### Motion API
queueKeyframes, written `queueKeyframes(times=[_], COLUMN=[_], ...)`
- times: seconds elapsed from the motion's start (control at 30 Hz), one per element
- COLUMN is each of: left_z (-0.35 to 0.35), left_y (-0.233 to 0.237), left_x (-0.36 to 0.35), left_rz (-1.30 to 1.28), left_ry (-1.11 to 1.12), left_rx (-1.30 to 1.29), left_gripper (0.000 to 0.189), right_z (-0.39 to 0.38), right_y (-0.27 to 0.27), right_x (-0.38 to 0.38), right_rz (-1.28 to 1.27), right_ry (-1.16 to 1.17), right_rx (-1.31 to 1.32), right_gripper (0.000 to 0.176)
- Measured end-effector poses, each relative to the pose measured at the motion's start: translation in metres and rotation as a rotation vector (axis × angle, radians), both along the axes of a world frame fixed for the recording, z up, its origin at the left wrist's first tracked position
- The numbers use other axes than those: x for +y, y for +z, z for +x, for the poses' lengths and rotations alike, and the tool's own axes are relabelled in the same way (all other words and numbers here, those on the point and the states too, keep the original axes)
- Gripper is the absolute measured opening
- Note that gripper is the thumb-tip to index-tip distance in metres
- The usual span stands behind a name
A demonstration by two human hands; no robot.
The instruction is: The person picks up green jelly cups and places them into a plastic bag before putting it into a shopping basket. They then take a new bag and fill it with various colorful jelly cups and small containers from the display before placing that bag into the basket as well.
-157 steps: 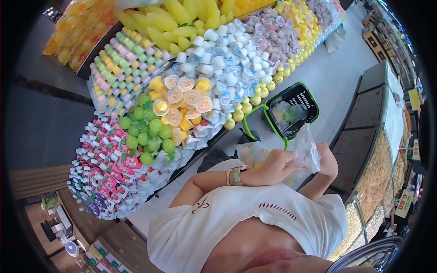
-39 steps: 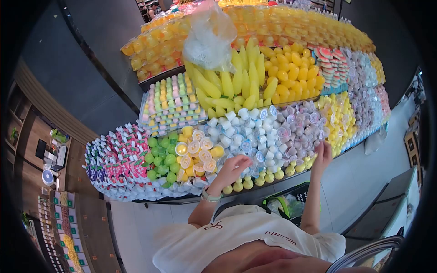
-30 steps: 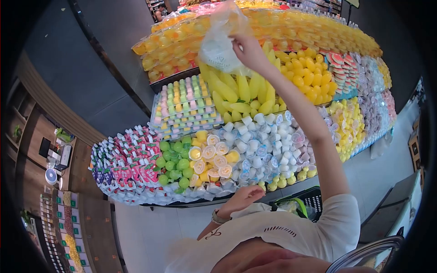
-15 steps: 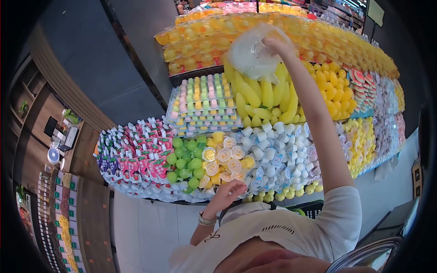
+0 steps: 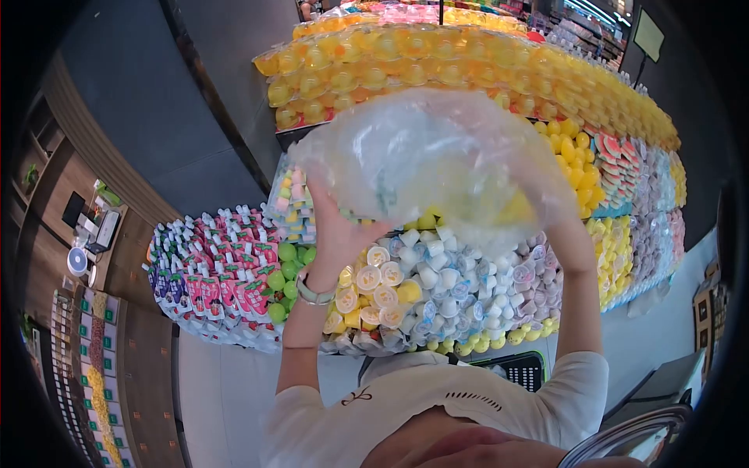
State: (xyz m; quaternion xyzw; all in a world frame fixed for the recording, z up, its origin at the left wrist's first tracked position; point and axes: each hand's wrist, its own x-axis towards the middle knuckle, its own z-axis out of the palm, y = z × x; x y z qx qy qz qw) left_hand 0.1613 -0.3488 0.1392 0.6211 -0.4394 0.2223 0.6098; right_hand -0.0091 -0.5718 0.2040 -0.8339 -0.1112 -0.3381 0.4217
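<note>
clear bag (image 5: 421, 156) is flanked by open left hand (image 5: 337, 234) and veiled right hand (image 5: 568, 235), grip unclear; even, gentle spreading is advised.

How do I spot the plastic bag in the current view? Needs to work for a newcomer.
Find the long, tiered bank of yellow-orange blister packs across the back. Just below it in view, spanning the space between the left hand and right hand, is the plastic bag. It's one big, cloudy, see-through film; everything around it is small, bright and piled in rows or heaps.
</note>
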Motion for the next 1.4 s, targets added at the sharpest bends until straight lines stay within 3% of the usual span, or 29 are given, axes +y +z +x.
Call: queueKeyframes(times=[0.03, 0.1, 0.17, 0.27, 0.43, 0.57, 0.67, 0.7, 0.77, 0.93, 1.03, 1.07, 1.13, 1.17, 1.2, 1.23, 1.3, 1.33, 1.4], left_z=[0.007, 0.008, -0.001, -0.007, -0.019, -0.022, -0.014, -0.013, -0.008, -0.01, -0.005, -0.003, 0.025, 0.035, 0.037, 0.037, 0.032, 0.025, 0.028], left_y=[0.0, -0.004, -0.013, -0.026, -0.054, -0.065, -0.072, -0.075, -0.077, -0.087, -0.089, -0.091, -0.12, -0.128, -0.124, -0.116, -0.089, -0.068, -0.051], left_x=[0.003, 0.004, 0.001, 0.008, 0.041, 0.066, 0.076, 0.085, 0.103, 0.125, 0.138, 0.145, 0.176, 0.184, 0.182, 0.18, 0.169, 0.155, 0.137], left_rz=[0.085, 0.1, -0.049, -0.131, -0.148, -0.127, -0.327, -0.394, -0.532, -0.403, -0.387, -0.388, -0.505, -0.563, -0.608, -0.653, -0.71, -0.72, -0.671], left_ry=[-0.008, -0.142, -0.383, -0.497, -0.266, -0.105, -0.01, -0.022, -0.048, 0.008, 0.097, 0.121, -0.108, -0.228, -0.189, -0.148, -0.162, -0.22, -0.313], left_rx=[-0.181, -0.195, 0.146, 0.529, 0.648, 0.662, 0.641, 0.74, 0.937, 0.858, 0.81, 0.806, 0.933, 0.99, 0.974, 0.956, 0.922, 0.906, 0.934], left_gripper=[0.085, 0.082, 0.073, 0.057, 0.047, 0.046, 0.046, 0.046, 0.047, 0.048, 0.048, 0.048, 0.046, 0.046, 0.045, 0.045, 0.045, 0.044, 0.041], right_z=[-0.016, -0.037, -0.049, -0.056, -0.048, -0.034, -0.037, -0.041, -0.056, -0.078, -0.094, -0.104, -0.132, -0.151, -0.172, -0.199, -0.236, -0.25, -0.267], right_y=[-0.008, -0.026, -0.042, -0.058, -0.081, -0.087, -0.078, -0.074, -0.081, -0.095, -0.113, -0.122, -0.14, -0.156, -0.179, -0.227, -0.27, -0.275, -0.279], right_x=[0.007, 0.016, 0.02, 0.022, 0.018, 0.008, -0.003, -0.008, -0.025, -0.015, -0.033, -0.04, -0.058, -0.065, -0.074, -0.103, -0.104, -0.088, -0.058], right_rz=[-0.013, -0.027, -0.02, 0.022, 0.221, 0.616, 1.016, 1.158, 1.237, 1.393, 1.46, 1.473, 1.477, 1.517, 1.557, 1.513, 1.654, 1.773, 1.899], right_ry=[0.031, 0.068, 0.073, 0.045, -0.044, -0.05, 0.151, 0.289, 0.376, 0.396, 0.606, 0.527, 0.36, 0.3, 0.242, 0.527, 0.223, -0.391, -0.589], right_rx=[0.043, 0.128, 0.198, 0.268, 0.32, 0.314, 0.216, 0.162, 0.101, 0.036, -0.289, -0.405, -0.637, -0.645, -0.655, -0.601, -0.571, -0.576, -0.518], right_gripper=[0.039, 0.039, 0.039, 0.038, 0.037, 0.037, 0.036, 0.035, 0.036, 0.038, 0.036, 0.036, 0.035, 0.034, 0.034, 0.034, 0.035, 0.036, 0.037])
